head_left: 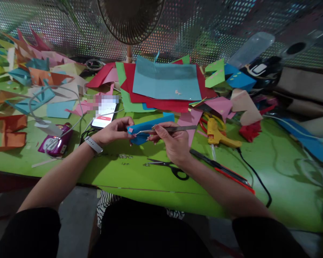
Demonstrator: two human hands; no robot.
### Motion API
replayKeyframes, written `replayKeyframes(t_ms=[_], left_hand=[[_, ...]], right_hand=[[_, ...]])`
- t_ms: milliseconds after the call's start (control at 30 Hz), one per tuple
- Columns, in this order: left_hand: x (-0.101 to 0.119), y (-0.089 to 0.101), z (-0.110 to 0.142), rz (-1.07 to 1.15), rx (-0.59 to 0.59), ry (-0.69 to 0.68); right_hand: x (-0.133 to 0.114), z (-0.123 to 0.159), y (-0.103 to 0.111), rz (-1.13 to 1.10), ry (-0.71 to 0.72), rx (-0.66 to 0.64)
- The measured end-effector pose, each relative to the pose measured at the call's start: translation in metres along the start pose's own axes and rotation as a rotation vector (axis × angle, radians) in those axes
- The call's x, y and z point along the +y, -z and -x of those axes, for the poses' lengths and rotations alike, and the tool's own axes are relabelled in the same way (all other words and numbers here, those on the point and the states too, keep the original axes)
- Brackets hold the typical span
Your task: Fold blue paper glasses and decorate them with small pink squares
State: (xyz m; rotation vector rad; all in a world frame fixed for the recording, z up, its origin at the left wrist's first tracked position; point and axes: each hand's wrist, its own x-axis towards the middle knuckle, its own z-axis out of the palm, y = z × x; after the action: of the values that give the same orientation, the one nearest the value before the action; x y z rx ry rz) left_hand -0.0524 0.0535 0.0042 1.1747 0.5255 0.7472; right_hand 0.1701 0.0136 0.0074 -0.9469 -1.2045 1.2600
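My left hand (pixel 114 130) pinches the left end of a folded blue paper piece (pixel 148 124) above the table. A small pink square (pixel 130 130) sits on the paper's left end. In my right hand (pixel 173 139) is a pair of metal tweezers (pixel 184 128), its thin tips pointing left and reaching the paper beside the pink square. Whether the tips hold anything is too small to tell. On the table below my hands lie black-handled scissors (pixel 172 166) and a cluster of tiny pale pieces (pixel 126 156).
Stacked coloured sheets (pixel 165 80) lie behind my hands, before a fan (pixel 131 18). A lit phone (pixel 104 114) and a purple packet (pixel 56 141) are left. Rightward lie a yellow glue gun (pixel 220 134) with a black cord and a red-black cutter (pixel 231 175). Folded papers (pixel 40 77) crowd the left.
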Motion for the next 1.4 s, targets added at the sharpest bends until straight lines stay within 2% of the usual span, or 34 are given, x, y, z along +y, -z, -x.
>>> replayKeyframes(t_ms=[267,400,633,800,900,967,1033,1100,1167,1267,1400], left_hand=[[0.000,0.000,0.000,-0.002,-0.018,0.000],[0.001,0.000,0.001,-0.018,-0.003,0.020],[0.000,0.003,0.001,-0.052,0.068,0.016],[-0.001,0.005,0.001,-0.063,0.113,0.007],[0.000,0.006,0.002,-0.076,0.141,0.013],[0.001,0.007,0.001,-0.082,0.174,0.002],[0.001,0.009,0.000,-0.104,0.193,-0.014],[0.001,0.011,-0.001,-0.152,0.181,-0.012],[0.001,0.012,-0.001,-0.200,0.153,-0.002],[0.001,0.012,-0.001,-0.222,0.133,-0.019],[0.002,0.013,-0.001,-0.221,0.135,-0.066]], right_hand=[[0.000,0.000,-0.001,-0.044,0.003,-0.022],[-0.004,-0.001,0.003,0.007,-0.004,0.001],[-0.025,-0.018,0.020,0.051,0.186,0.176],[-0.023,-0.034,0.043,0.283,0.325,0.239],[-0.014,-0.039,0.067,0.523,0.521,0.145],[-0.006,-0.038,0.085,0.754,0.630,-0.001],[0.003,-0.036,0.102,0.968,0.658,-0.180],[0.010,-0.034,0.113,1.153,0.624,-0.306],[0.016,-0.034,0.118,1.324,0.563,-0.358],[0.014,-0.035,0.120,1.491,0.463,-0.385],[-0.014,-0.032,0.139,1.516,0.381,-0.340]])
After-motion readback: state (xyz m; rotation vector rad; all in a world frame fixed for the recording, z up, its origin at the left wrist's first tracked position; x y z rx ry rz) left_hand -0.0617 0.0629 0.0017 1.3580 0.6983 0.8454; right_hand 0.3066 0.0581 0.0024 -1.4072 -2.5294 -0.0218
